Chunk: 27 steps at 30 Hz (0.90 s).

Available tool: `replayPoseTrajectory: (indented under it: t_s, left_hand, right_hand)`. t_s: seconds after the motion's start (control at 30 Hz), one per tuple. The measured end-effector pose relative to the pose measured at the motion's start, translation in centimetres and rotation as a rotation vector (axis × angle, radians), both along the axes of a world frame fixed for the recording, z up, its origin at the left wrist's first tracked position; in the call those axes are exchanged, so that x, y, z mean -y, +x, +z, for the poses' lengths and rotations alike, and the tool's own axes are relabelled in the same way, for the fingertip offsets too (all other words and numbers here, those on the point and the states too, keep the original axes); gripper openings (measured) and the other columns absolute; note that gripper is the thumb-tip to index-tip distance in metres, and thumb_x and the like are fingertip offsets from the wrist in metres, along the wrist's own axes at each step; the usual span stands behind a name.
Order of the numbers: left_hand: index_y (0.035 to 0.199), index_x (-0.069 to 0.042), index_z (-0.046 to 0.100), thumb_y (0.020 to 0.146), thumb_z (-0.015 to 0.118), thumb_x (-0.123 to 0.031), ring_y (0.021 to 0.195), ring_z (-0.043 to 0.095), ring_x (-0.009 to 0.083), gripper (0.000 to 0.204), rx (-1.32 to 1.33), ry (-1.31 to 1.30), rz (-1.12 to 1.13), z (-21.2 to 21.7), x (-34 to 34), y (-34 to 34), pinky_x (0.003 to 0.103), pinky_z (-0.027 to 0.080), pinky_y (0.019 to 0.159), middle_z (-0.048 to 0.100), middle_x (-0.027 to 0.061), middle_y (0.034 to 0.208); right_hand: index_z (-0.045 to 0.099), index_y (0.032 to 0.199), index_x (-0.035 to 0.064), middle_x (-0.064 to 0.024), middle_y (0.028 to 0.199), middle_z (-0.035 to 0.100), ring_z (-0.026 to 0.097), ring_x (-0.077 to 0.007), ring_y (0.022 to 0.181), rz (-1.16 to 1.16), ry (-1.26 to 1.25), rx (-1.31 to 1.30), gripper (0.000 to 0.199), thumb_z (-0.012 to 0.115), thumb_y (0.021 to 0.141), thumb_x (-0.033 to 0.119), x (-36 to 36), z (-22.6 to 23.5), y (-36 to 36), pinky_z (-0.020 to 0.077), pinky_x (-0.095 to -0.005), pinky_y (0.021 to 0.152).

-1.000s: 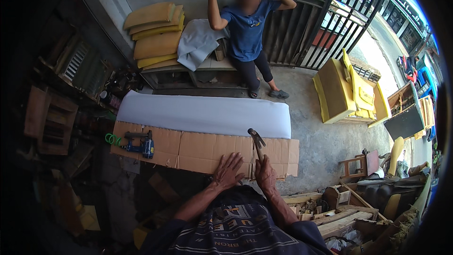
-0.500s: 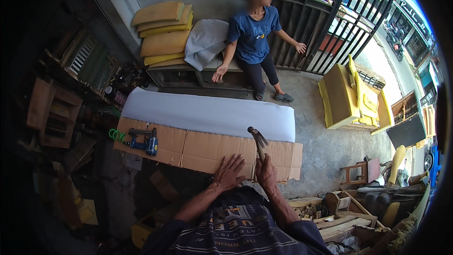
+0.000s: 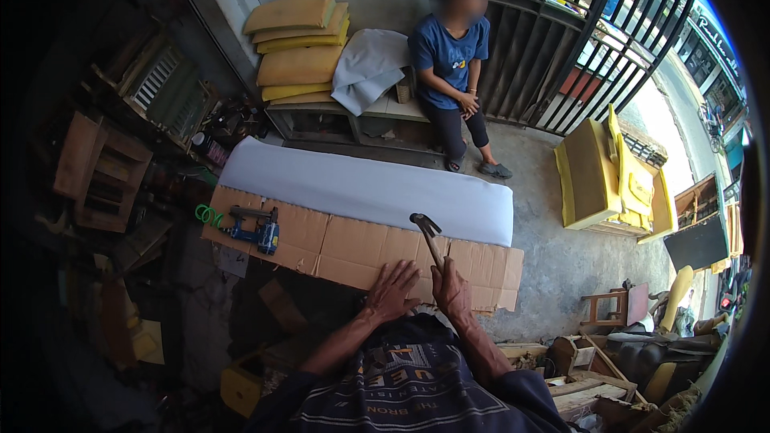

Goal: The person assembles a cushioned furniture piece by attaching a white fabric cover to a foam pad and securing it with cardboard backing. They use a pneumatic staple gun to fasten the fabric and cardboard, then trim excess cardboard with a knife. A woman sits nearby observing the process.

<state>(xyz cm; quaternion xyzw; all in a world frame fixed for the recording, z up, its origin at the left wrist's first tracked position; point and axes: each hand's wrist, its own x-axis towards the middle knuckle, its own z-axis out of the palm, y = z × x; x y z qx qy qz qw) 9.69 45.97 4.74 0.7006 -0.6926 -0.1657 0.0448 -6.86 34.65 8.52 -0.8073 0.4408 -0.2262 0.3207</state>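
Note:
My right hand (image 3: 453,292) grips the handle of a claw hammer (image 3: 428,231), its head raised near the border of the white fabric. My left hand (image 3: 393,289) lies flat with fingers spread on a brown cardboard sheet (image 3: 353,251). That cardboard runs along the near side of a long piece covered in smooth white material (image 3: 369,185). On the cardboard's left end rests a blue staple gun (image 3: 258,230), joined to a coiled green air hose (image 3: 209,215).
Beyond the white piece, a person in a blue shirt (image 3: 451,56) sits on a bench beside stacked yellow foam cushions (image 3: 297,66) and grey fabric (image 3: 369,64). A yellow foam-covered seat frame (image 3: 589,172) stands at right. Wood scraps (image 3: 589,389) lie near my right side.
My hammer has tilted a little to the left. The seated person has brought both hands together in the lap and turned the head. The whole view has shifted slightly.

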Motion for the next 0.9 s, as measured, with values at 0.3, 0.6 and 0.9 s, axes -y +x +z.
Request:
replayPoseTrajectory:
  t_s: [0.3, 0.6, 0.9]
  left_hand:
    - [0.164, -0.015, 0.033, 0.098, 0.052, -0.065, 0.160, 0.018, 0.0307, 0.085, 0.017, -0.064, -0.006, -0.4, 0.3, 0.3, 0.057, 0.011, 0.129, 0.026, 0.0104, 0.172]
    - [0.164, -0.019, 0.033, 0.098, 0.053, -0.064, 0.161, 0.014, 0.0276, 0.082, -0.014, -0.068, 0.170, -0.3, -2.8, 2.3, 0.055, 0.009, 0.130, 0.023, 0.0064, 0.173]
    - [0.165, -0.021, 0.032, 0.097, 0.052, -0.067, 0.161, 0.016, 0.0285, 0.084, 0.047, -0.026, 0.156, -0.8, -2.8, 2.6, 0.058, 0.010, 0.129, 0.024, 0.0067, 0.173]
  right_hand:
    - [0.046, 0.113, 0.0097, -0.0271, 0.083, 0.069, 0.067, -0.0522, 0.076, 0.067, 0.050, -0.099, 0.025, 0.058, 0.105, 0.030, 1.4, -0.1, 0.6, 0.0495, -0.0608, 0.059]
    - [0.049, 0.112, 0.0094, -0.0259, 0.080, 0.069, 0.068, -0.0497, 0.073, 0.161, 0.032, -0.238, 0.026, 0.057, 0.106, 0.034, 2.0, 0.2, 3.4, 0.0493, -0.0594, 0.058]
    - [0.051, 0.112, 0.0090, -0.0264, 0.076, 0.068, 0.068, -0.0502, 0.071, 0.151, -0.003, -0.238, 0.029, 0.059, 0.104, 0.036, 1.8, 0.2, 2.9, 0.0504, -0.0604, 0.057]
